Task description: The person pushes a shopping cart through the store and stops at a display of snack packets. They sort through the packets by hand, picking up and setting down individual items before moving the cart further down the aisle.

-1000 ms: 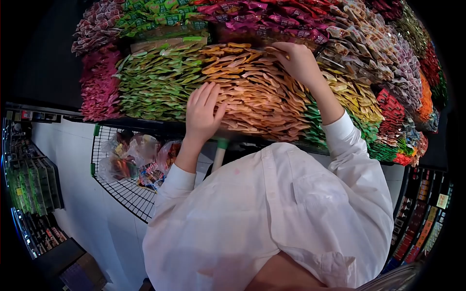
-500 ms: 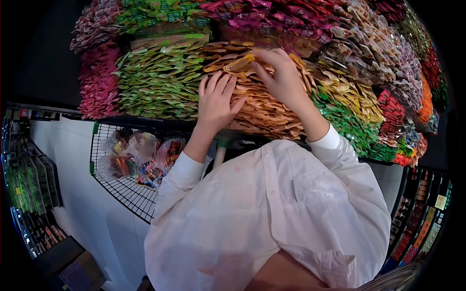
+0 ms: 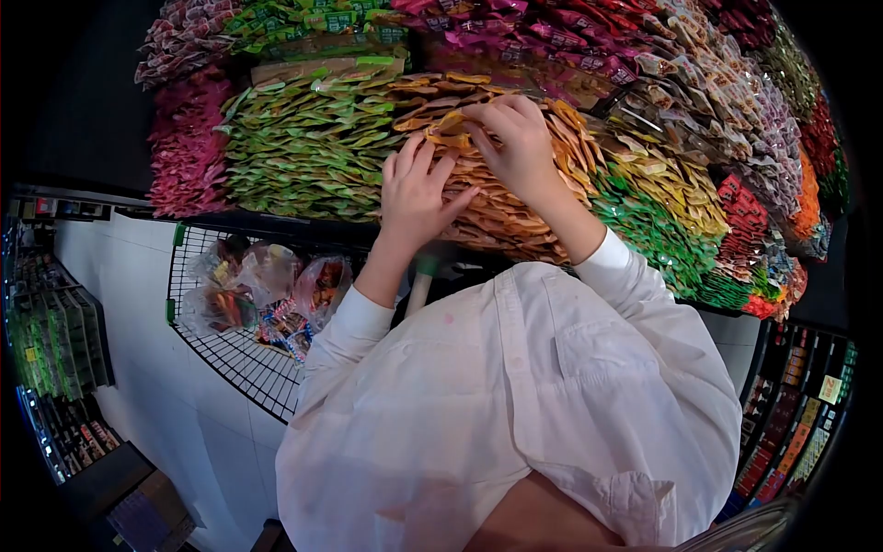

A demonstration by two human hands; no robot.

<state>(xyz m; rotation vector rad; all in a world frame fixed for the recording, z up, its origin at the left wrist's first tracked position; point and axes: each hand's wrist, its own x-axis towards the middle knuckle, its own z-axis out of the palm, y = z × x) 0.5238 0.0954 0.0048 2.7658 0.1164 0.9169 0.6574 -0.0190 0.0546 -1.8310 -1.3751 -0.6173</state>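
A tightly stacked block of small orange snack packets (image 3: 497, 216) lies under both hands. My left hand (image 3: 414, 198) rests at the left side of this stack, fingers spread and thumb stretched out, its fingertips touching the packets. Just to the right and farther back, my right hand (image 3: 517, 143) has thumb and forefinger pinched at the edge of a yellow-orange packet (image 3: 449, 125) near the top of the stack. That packet lies by my left fingertips; its lower part is hidden among the others.
Green packets (image 3: 303, 156) are stacked to the left, yellow packets (image 3: 676, 179) and bright green packets (image 3: 658, 244) to the right. Pink bags (image 3: 524, 37) line the back. A wire shopping cart (image 3: 230, 363) holding several plastic bags (image 3: 271, 274) stands below left.
My right hand has shifted slightly left, closing on the yellow-orange packet's edge. My left hand has moved a little right. The packet's raised edge sits farther left.
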